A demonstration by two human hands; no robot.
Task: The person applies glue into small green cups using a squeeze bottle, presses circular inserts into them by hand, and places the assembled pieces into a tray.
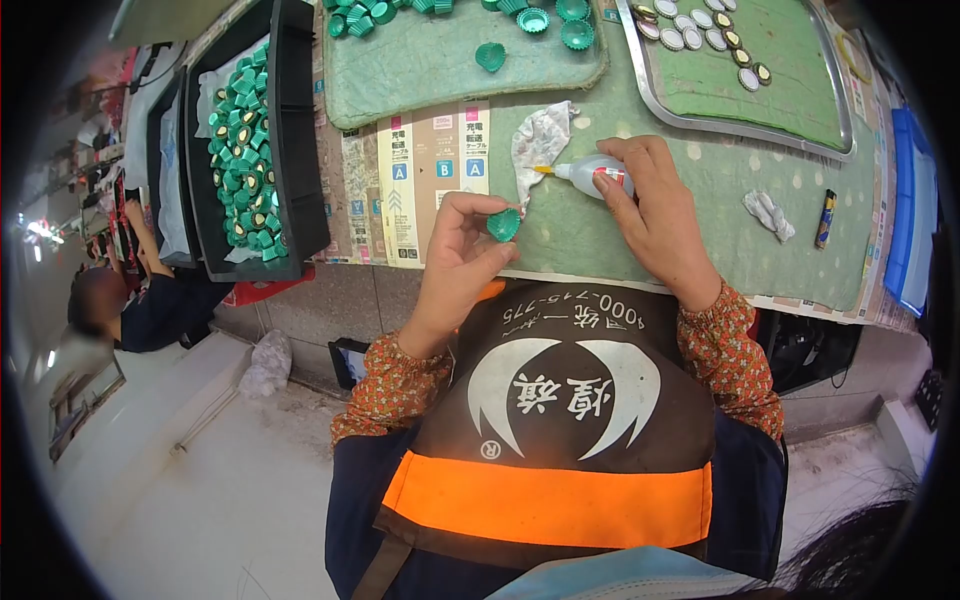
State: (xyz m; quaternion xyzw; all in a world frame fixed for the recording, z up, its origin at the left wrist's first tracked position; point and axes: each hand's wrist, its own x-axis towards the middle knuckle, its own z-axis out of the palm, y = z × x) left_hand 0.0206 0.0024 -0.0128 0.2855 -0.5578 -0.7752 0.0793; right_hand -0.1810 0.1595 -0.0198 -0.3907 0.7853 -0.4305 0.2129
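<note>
Between the thumb and fingers of my left hand [465, 255] is a small green fluted cup [504, 225], its hollow side facing up. My right hand [655, 215] is wrapped round a small translucent bottle [588, 174] with a red-marked label. The bottle lies tilted, its yellow tip [544, 169] pointing left, above a crumpled white cloth [541, 140]. The tip and the green cup are apart. Beyond my hands, a pale green mat [460, 75] bears more green cups, one [490, 57] lying away from the others.
A black bin [300, 150] full of green pieces stands at the left. At the upper right a metal-rimmed tray [745, 122] holds round caps. Crumpled tissue [769, 216] and a blue-yellow tube [826, 219] lie on the right. Another person [165, 305] is at the far left.
</note>
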